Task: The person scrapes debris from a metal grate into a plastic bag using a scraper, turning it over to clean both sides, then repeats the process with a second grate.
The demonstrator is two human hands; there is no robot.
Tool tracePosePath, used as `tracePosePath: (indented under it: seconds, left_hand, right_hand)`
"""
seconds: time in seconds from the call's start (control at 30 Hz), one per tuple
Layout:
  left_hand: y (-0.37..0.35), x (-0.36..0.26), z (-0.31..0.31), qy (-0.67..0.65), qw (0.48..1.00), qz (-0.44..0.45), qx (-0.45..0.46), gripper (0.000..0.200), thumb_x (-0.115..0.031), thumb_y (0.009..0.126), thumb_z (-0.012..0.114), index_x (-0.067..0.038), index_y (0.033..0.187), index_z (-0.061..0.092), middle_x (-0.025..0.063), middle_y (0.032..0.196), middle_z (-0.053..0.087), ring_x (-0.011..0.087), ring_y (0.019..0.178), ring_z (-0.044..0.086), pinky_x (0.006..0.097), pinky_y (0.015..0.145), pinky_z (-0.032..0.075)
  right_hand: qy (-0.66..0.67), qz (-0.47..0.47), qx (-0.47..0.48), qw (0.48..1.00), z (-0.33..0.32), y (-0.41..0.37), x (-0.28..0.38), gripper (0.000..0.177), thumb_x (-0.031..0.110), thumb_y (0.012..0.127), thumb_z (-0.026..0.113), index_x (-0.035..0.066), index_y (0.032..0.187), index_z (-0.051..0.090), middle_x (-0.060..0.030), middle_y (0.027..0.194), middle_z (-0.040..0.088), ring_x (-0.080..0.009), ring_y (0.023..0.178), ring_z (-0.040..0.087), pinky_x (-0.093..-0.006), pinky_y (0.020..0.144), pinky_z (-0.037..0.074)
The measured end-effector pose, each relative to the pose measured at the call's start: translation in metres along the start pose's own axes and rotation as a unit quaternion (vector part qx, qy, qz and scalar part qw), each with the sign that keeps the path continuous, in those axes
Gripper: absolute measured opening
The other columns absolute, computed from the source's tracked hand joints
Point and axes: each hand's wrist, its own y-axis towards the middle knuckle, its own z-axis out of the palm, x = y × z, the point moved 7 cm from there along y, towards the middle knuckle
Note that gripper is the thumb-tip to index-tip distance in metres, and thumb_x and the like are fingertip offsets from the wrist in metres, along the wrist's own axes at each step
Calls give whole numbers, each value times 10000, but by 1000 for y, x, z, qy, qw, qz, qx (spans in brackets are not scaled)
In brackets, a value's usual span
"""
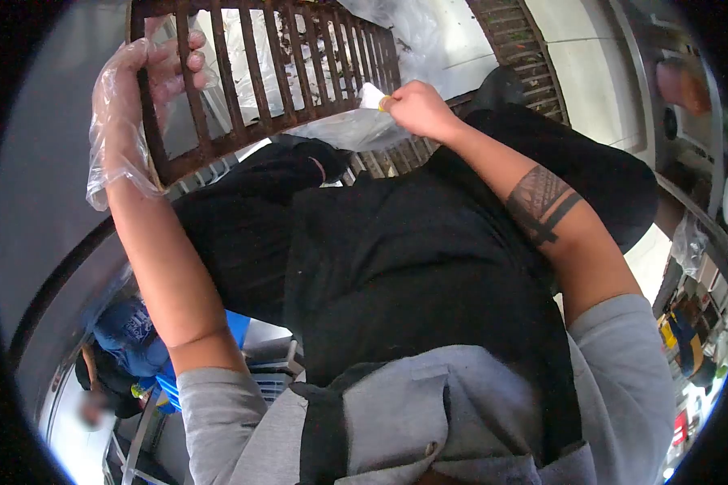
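Observation:
My left hand [124,93], in a clear loose plastic glove, grips the near left end of a rusty brown metal grate [255,132], its fingers curled through between the bars. The grate is tilted up over my legs. My right hand [422,111] is bare and closed around a small tool [371,95] with a white wedge-shaped end and a bit of yellow at the fingers. That white end points at the grate's lower right edge. Crumpled clear plastic [356,128] lies under and behind the grate.
More slatted floor grating [534,69] runs along the white tiles [582,73] at the upper right. A grey panel [36,153] stands at my left. Behind me, a person [109,380] is near blue crates [168,392]. Shelves with assorted goods [692,339] line the right.

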Motion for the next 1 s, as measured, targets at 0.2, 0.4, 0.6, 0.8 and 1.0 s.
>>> tracePosePath:
  seconds: [0.2,0.4,0.6,0.8,1.0]
  left_hand:
    - [-3,-3,3,-2,1000,3,0,539,-65,952,396,24,1483,425,261,1065,672,269,795,667,410,736,592]
    - [-8,-5,7,9,1000,5,-27,592,-72,887,460,16,1471,418,259,1125,642,282,822,607,413,715,539]
    - [-8,-2,3,-21,999,-9,-23,505,-89,974,381,-3,1467,452,259,1064,670,275,801,664,417,757,593]
    - [-11,-4,4,4,999,-2,-43,507,-102,970,401,-6,1464,464,254,1058,662,276,786,645,421,743,578]
    - [-10,-5,2,-6,1000,1,-24,549,-66,933,405,-6,1476,462,253,1050,668,272,779,653,411,752,587]
  right_hand:
    - [-15,20,-33,999,6,-12,3,343,285,866,606,-23,820,749,-309,884,689,-481,865,679,-530,832,551]
    - [-46,-14,-53,997,3,-28,23,332,280,879,601,-15,854,753,-292,878,697,-472,869,685,-538,829,555]
    - [-86,-46,-67,993,-14,-30,37,335,284,932,577,7,868,755,-255,871,713,-459,862,693,-544,819,556]
    - [-178,-79,-77,978,-2,-37,39,342,310,982,565,36,883,744,-234,868,713,-444,842,693,-554,786,547]
    - [-216,-132,-79,964,-8,-32,49,318,255,918,565,19,845,766,-233,865,729,-427,834,716,-539,788,569]
